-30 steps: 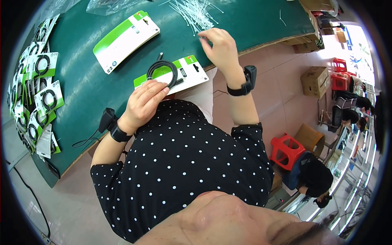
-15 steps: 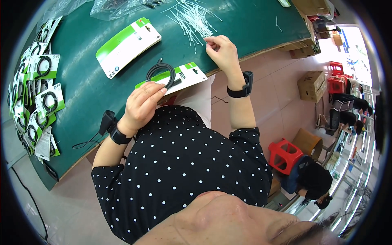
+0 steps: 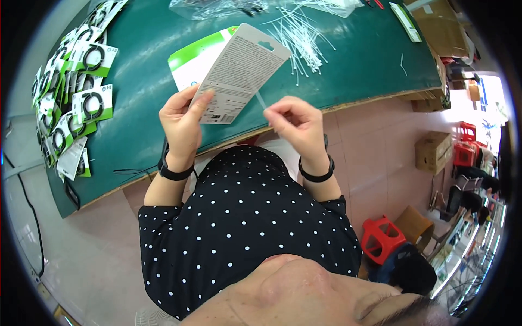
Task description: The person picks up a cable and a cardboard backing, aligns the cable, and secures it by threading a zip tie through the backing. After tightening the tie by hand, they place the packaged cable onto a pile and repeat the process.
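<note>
My left hand (image 3: 182, 125) is closed on the lower left edge of a packaging card (image 3: 244, 68). The card is tilted up off the table, its grey printed back facing me and its hang hole at the far end. Whatever lies on the card's other side is hidden. To the right, my right hand (image 3: 296, 122) pinches a thin white cable tie (image 3: 261, 100), whose free end reaches the card's right edge. Beyond it spreads a loose heap of white cable ties (image 3: 307, 46). Behind the held card, partly covered, lies a stack of green and white cards (image 3: 190, 62).
Carded black cables (image 3: 92, 103) are heaped along the left of the green table (image 3: 138, 130). Clear plastic bags (image 3: 212, 8) lie at the far edge. A single cable tie (image 3: 403, 64) rests at the right. A red stool (image 3: 382, 239) stands on the floor.
My left hand has lifted the card from the table edge and turned its back toward me. The right hand has come back from the heap with a cable tie.
</note>
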{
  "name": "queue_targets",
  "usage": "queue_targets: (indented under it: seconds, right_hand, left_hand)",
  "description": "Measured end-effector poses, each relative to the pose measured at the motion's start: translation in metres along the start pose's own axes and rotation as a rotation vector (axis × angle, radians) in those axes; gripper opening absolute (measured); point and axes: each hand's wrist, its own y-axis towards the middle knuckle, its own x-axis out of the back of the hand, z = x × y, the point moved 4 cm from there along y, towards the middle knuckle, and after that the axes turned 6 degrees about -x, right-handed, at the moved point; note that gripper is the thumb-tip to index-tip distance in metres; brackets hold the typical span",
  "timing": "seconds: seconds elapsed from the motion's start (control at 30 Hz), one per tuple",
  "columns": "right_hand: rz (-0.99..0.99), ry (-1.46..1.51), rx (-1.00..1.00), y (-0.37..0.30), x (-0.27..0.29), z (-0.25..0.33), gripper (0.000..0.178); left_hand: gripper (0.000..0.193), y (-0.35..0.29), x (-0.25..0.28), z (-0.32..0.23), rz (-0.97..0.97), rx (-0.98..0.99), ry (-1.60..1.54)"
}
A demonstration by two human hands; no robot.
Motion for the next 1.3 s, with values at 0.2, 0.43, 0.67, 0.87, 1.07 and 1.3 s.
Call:
queue_targets:
  seconds: [0.2, 0.43, 0.67, 0.87, 1.07, 1.3]
  right_hand:
    - [0.1, -0.04, -0.132, 0.004, -0.032, -0.016, 0.007]
    - [0.134, -0.055, -0.2, 0.002, -0.036, -0.016, 0.007]
    - [0.101, -0.045, -0.201, 0.001, -0.037, -0.014, 0.01]
    - [0.133, -0.06, -0.228, 0.001, -0.037, -0.012, 0.008]
    - [0.079, -0.032, -0.223, 0.003, -0.039, -0.012, 0.008]
    - [0.041, -0.054, -0.173, 0.004, -0.037, -0.012, 0.008]
  left_hand:
    - [0.024, -0.004, -0.002, 0.001, -0.044, 0.01, -0.052]
    - [0.024, -0.007, -0.003, 0.002, -0.059, -0.027, -0.055]
    - [0.023, -0.009, -0.006, 0.0, -0.026, -0.134, 0.061]
    - [0.023, -0.01, -0.006, 0.002, -0.011, -0.221, 0.151]
    - [0.024, -0.011, -0.007, 0.003, -0.006, -0.275, 0.203]
    - [0.023, -0.011, -0.008, 0.002, -0.004, -0.339, 0.285]
